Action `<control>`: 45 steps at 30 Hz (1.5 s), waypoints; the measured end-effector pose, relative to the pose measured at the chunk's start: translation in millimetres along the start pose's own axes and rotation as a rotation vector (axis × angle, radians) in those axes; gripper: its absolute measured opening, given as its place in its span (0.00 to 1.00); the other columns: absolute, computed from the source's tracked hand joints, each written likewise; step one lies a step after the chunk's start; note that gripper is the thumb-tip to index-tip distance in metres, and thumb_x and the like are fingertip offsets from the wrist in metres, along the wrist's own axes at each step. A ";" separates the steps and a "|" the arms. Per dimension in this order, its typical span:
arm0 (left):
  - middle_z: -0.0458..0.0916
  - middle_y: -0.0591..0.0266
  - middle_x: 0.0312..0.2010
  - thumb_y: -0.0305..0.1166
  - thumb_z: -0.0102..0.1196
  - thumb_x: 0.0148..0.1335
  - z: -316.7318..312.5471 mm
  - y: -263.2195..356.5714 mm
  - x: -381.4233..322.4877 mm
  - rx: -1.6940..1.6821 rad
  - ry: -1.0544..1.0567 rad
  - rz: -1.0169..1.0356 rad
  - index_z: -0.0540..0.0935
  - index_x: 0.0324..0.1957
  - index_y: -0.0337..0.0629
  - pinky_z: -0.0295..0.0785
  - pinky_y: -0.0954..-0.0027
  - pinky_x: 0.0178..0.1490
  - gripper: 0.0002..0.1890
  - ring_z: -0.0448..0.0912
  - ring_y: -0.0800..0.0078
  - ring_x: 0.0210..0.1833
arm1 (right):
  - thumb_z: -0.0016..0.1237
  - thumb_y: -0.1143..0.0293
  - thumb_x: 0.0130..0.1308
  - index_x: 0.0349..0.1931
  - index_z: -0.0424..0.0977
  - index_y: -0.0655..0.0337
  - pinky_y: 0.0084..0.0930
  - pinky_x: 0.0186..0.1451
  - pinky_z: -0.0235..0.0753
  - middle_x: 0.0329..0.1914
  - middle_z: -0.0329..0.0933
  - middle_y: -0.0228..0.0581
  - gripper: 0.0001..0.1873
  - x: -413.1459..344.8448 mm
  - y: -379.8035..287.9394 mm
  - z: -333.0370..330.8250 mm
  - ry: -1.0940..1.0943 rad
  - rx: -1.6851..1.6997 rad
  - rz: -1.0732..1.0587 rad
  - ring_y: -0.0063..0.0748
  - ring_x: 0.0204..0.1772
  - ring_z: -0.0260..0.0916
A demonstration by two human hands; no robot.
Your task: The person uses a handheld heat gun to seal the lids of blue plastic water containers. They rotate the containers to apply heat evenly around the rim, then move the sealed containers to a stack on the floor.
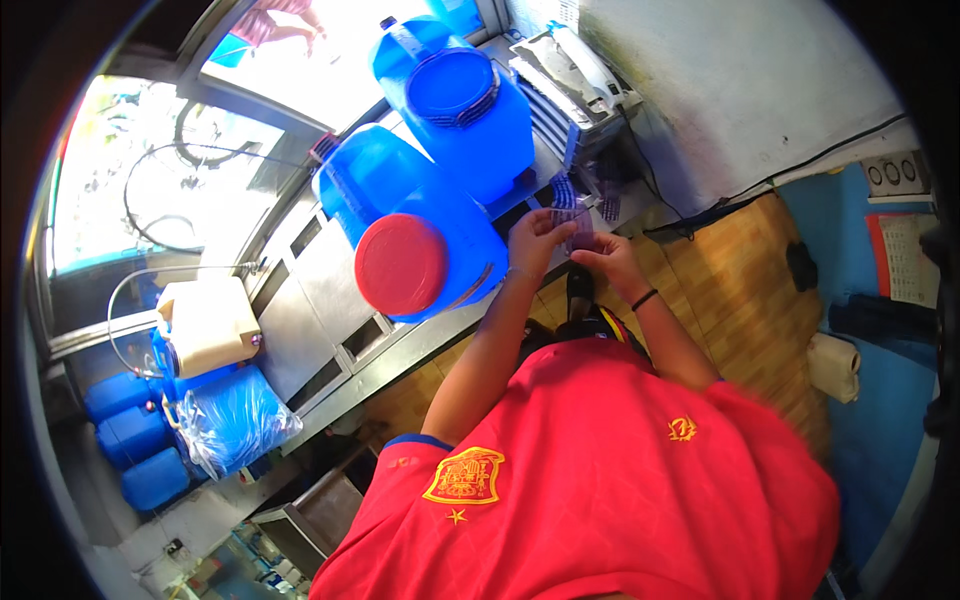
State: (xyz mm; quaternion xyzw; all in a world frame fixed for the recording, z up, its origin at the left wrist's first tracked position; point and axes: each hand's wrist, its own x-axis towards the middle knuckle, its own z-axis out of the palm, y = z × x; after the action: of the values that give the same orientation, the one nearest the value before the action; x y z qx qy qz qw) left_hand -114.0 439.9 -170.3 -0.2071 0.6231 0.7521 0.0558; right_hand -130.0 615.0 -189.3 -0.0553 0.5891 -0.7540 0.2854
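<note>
My left hand [534,241] pinches the upper left edge of a small piece of translucent purple plastic film [579,229]. The fingers and thumb of my right hand [616,264] close on its lower right side. Just beyond my hands, more blue-printed plastic strips [562,190] hang at the counter. To the left of my left hand, a blue plastic water jug [472,236] with a round red cap [401,264] lies on the metal counter [300,300]. Behind it is a second blue jug [502,127], with a blue cap [451,86].
A white heat-gun-like tool [589,67] with a black cord rests on a metal box [559,90] by the wall. A cream jerrycan [214,322] and plastic-wrapped blue containers [232,416] stand left. Wooden-look floor [720,292] lies right. A person's arm [289,30] shows beyond the window.
</note>
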 end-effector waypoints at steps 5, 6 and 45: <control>0.84 0.62 0.45 0.21 0.63 0.63 -43.1 41.8 -115.7 -0.159 -0.208 0.134 0.77 0.50 0.35 0.76 0.74 0.51 0.15 0.82 0.75 0.45 | 0.58 0.74 0.66 0.52 0.75 0.64 0.29 0.53 0.82 0.43 0.83 0.35 0.15 -22.3 -29.7 53.4 -0.070 0.347 0.060 0.27 0.47 0.81; 0.83 0.62 0.45 0.19 0.62 0.63 -52.0 48.9 -137.6 -0.246 -0.234 0.187 0.77 0.50 0.35 0.76 0.74 0.51 0.14 0.82 0.76 0.46 | 0.57 0.74 0.67 0.54 0.74 0.64 0.30 0.53 0.83 0.44 0.83 0.36 0.16 -24.6 -36.6 66.3 -0.064 0.188 0.047 0.29 0.48 0.81; 0.84 0.44 0.51 0.37 0.46 0.74 -198.9 136.9 -155.8 0.895 0.355 0.310 0.70 0.68 0.36 0.71 0.60 0.63 0.25 0.82 0.57 0.55 | 0.58 0.53 0.65 0.35 0.85 0.65 0.36 0.50 0.80 0.41 0.84 0.50 0.20 8.4 -112.7 205.2 0.179 -0.871 -0.659 0.46 0.45 0.82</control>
State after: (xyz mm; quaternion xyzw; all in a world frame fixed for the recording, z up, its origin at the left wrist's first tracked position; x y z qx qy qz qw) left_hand 28.8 246.3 -13.1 -0.1928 0.9078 0.3638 -0.0800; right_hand -92.0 451.1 -26.2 -0.2852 0.8201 -0.4917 -0.0659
